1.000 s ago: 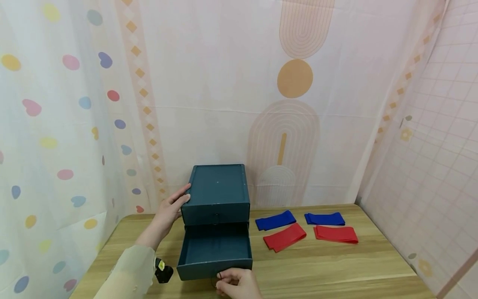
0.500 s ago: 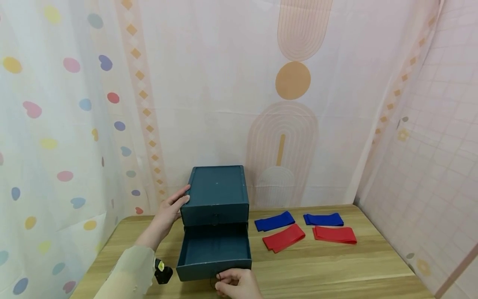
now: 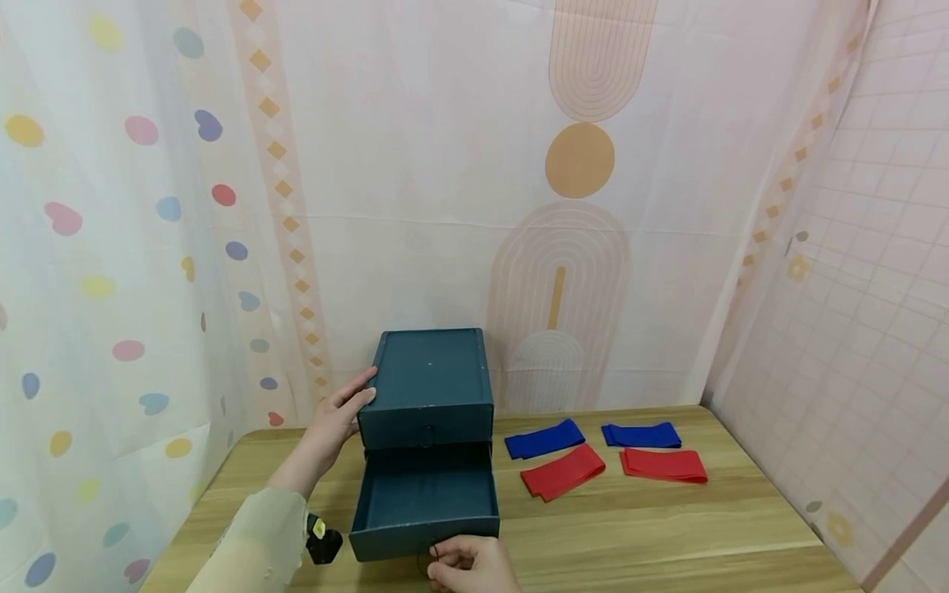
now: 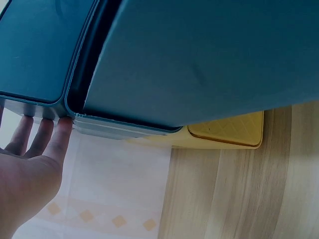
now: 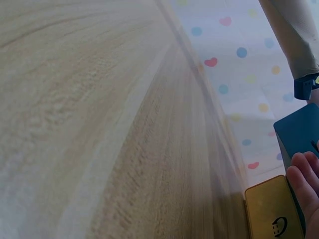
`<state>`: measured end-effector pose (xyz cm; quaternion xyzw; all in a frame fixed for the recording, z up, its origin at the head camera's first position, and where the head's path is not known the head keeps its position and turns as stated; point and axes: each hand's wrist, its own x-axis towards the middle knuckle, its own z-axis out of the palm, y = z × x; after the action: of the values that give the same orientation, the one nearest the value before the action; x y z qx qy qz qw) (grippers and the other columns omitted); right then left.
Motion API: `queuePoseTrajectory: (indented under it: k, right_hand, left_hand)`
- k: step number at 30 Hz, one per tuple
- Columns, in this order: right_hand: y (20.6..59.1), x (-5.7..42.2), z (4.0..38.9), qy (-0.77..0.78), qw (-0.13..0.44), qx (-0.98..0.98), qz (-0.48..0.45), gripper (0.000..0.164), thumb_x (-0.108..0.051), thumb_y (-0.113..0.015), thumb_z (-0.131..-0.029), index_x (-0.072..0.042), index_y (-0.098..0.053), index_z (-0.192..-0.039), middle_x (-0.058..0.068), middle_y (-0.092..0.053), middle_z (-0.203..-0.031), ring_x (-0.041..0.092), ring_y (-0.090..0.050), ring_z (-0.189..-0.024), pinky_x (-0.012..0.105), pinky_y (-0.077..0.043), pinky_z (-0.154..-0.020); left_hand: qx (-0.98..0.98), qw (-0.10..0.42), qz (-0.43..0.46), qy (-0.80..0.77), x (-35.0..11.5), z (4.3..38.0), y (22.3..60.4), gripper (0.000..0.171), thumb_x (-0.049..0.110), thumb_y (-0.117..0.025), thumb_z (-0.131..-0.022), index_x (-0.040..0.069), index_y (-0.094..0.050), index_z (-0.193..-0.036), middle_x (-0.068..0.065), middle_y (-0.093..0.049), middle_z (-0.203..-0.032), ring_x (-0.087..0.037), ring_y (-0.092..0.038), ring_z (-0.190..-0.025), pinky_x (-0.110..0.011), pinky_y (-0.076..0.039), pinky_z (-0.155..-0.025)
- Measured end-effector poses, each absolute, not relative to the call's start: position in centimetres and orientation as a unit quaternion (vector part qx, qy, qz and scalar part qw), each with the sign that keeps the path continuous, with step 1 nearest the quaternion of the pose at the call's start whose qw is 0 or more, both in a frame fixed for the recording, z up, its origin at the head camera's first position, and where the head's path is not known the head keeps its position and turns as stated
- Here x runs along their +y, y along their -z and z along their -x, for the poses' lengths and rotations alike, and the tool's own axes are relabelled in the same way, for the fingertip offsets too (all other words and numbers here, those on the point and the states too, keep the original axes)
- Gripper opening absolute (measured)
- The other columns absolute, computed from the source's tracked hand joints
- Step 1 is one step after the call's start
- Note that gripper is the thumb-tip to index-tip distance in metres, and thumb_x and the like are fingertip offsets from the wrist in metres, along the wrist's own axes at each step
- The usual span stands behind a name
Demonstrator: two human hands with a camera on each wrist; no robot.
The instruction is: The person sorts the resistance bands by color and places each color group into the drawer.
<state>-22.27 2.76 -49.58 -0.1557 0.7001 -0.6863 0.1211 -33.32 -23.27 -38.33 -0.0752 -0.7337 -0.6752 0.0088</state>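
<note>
In the head view, a dark blue cabinet (image 3: 430, 375) stands on the surface (image 3: 630, 531), its lower blue drawer (image 3: 404, 541) open. The left hand (image 3: 334, 424) rests extended fingers against the cabinet's side; the right hand (image 3: 476, 566) pinches a thin dark loop (image 3: 419, 561) at the drawer's front. Folded blue bands (image 3: 642, 436) and red bands (image 3: 563, 472) lie to the right. The left wrist view shows a yellow section (image 4: 232, 130) beneath the open drawer. In the right wrist view, the right hand is cut off by the edge.
</note>
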Motion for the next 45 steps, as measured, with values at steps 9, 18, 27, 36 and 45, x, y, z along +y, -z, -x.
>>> queuePoseTrajectory:
  k: [9,18,27,36,45]
  right_hand:
    - [49.5,3.2,22.3,0.687,0.129,0.699,0.152,0.017,-0.010,-0.074,-0.084,0.001,-0.075,-0.097,0.009,-0.072,-0.080,0.016,-0.067,-0.068,0.026,-0.055,-0.062]
    - [50.2,7.7,23.3,0.652,0.136,0.724,0.180,0.020,-0.011,-0.070,-0.088,0.005,-0.073,-0.100,0.009,-0.071,-0.082,0.016,-0.065,-0.070,0.024,-0.053,-0.064]
    - [49.6,14.2,26.3,0.641,0.101,0.727,0.225,0.027,-0.010,-0.067,-0.091,0.015,-0.067,-0.102,0.019,-0.070,-0.086,0.014,-0.067,-0.070,0.029,-0.057,-0.065]
    - [46.9,18.7,32.3,0.564,-0.002,0.804,0.189,0.029,-0.014,-0.070,-0.090,0.012,-0.069,-0.102,0.022,-0.069,-0.085,0.034,-0.067,-0.074,0.045,-0.057,-0.065]
    - [46.1,21.2,36.5,0.437,-0.069,0.891,0.107,0.032,-0.021,-0.075,-0.086,0.004,-0.073,-0.105,0.009,-0.071,-0.094,0.023,-0.066,-0.080,0.035,-0.055,-0.066]
  left_hand:
    - [-0.736,0.009,0.075,0.673,-23.4,33.5,38.4,0.057,0.037,-0.049,-0.102,0.022,-0.029,-0.154,-0.006,-0.013,-0.161,-0.032,-0.023,-0.142,-0.056,-0.024,-0.111]
    - [-0.732,0.008,0.074,0.678,-23.5,33.6,38.7,0.058,0.037,-0.050,-0.102,0.022,-0.029,-0.154,-0.005,-0.013,-0.161,-0.032,-0.025,-0.141,-0.056,-0.024,-0.111]
    - [-0.736,0.013,0.074,0.673,-23.4,33.7,38.7,0.060,0.039,-0.051,-0.101,0.021,-0.030,-0.154,-0.006,-0.015,-0.160,-0.032,-0.027,-0.141,-0.055,-0.026,-0.110]
    - [-0.738,0.013,0.076,0.670,-23.4,33.8,38.9,0.060,0.039,-0.051,-0.101,0.021,-0.031,-0.154,-0.007,-0.016,-0.160,-0.032,-0.026,-0.141,-0.054,-0.027,-0.110]
    - [-0.740,0.013,0.077,0.668,-23.4,33.9,38.9,0.061,0.040,-0.052,-0.100,0.020,-0.031,-0.154,-0.007,-0.015,-0.160,-0.033,-0.028,-0.140,-0.054,-0.028,-0.110]
